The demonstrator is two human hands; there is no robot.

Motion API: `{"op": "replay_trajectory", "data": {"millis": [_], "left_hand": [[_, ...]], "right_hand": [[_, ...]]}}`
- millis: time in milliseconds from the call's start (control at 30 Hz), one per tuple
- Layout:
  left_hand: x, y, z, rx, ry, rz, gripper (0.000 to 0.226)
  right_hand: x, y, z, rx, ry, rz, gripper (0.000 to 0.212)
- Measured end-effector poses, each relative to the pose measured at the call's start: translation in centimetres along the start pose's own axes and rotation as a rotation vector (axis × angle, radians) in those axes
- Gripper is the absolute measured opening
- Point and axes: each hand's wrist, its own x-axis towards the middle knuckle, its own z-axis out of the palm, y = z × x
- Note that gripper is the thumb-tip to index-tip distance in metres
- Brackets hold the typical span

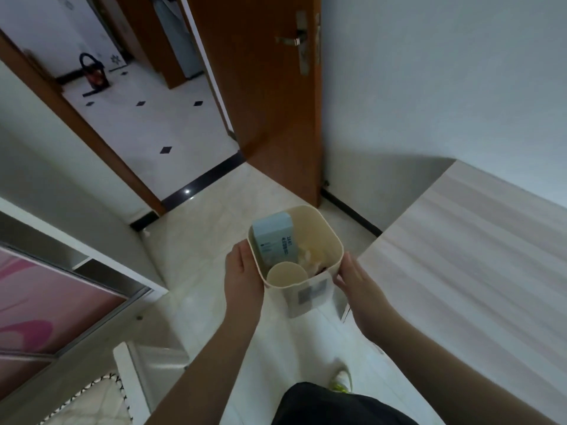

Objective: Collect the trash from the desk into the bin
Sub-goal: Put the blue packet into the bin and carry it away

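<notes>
A cream square bin (pixel 329 237) is held above the floor, just left of the desk (pixel 466 256). My left hand (pixel 242 277) presses against its left wall and my right hand (pixel 352 279) against its right wall. Inside the bin a pale blue box (pixel 274 240) stands on end at the left. A cream paper cup (pixel 287 275) sits at the near side, and crumpled paper (pixel 310 259) lies beside it. The visible part of the light wood desk top is bare.
An open brown door (pixel 270 96) stands ahead, with a tiled hallway (pixel 153 127) beyond it. A wardrobe with a pink sliding panel (pixel 46 302) is at the left, and a white chair with a cushion (pixel 101 397) is at the lower left.
</notes>
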Motion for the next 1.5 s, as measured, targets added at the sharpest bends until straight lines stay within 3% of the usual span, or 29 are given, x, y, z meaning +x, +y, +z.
{"op": "replay_trajectory", "data": {"millis": [333, 467, 567, 700, 767, 900, 1000, 1100, 1300, 1500], "left_hand": [[7.0, 0.8, 0.1, -0.131, -0.168, -0.145, 0.018], [10.0, 0.5, 0.0, -0.047, -0.328, 0.001, 0.031], [13.1, 0.9, 0.6, -0.033, -0.343, -0.002, 0.048], [18.5, 1.0, 1.6, 0.039, -0.422, 0.026, 0.03], [21.9, 0.9, 2.0, 0.028, -0.461, 0.055, 0.028], [28.4, 2.2, 1.9, -0.194, -0.488, -0.122, 0.023], [32.5, 2.9, 1.5, -0.182, -0.564, -0.119, 0.029], [36.0, 2.9, 2.7, -0.167, -0.616, -0.141, 0.038], [38.3, 3.8, 7.3, -0.1, -0.81, -0.05, 0.032], [37.9, 4.5, 13.0, -0.111, -1.034, -0.096, 0.034]], "right_hand": [[6.8, -3.2, 0.0, -0.005, -0.081, 0.006, 0.031], [9.7, -4.4, 0.4, 0.005, -0.051, -0.014, 0.03], [12.6, -5.0, 1.3, -0.003, -0.019, -0.012, 0.03], [17.2, -5.8, 2.4, -0.029, 0.019, -0.002, 0.029], [20.1, -6.6, 3.2, -0.032, 0.065, -0.014, 0.028], [24.5, -9.0, 5.2, -0.054, 0.166, -0.017, 0.026], [26.7, -10.5, 6.6, -0.057, 0.214, -0.027, 0.034], [28.1, -10.5, 7.0, 0.026, 0.293, 0.014, 0.025], [29.0, -10.1, 5.0, 0.087, 0.442, 0.006, 0.027], [28.4, -10.5, 1.0, 0.123, 0.582, -0.025, 0.028]]}}
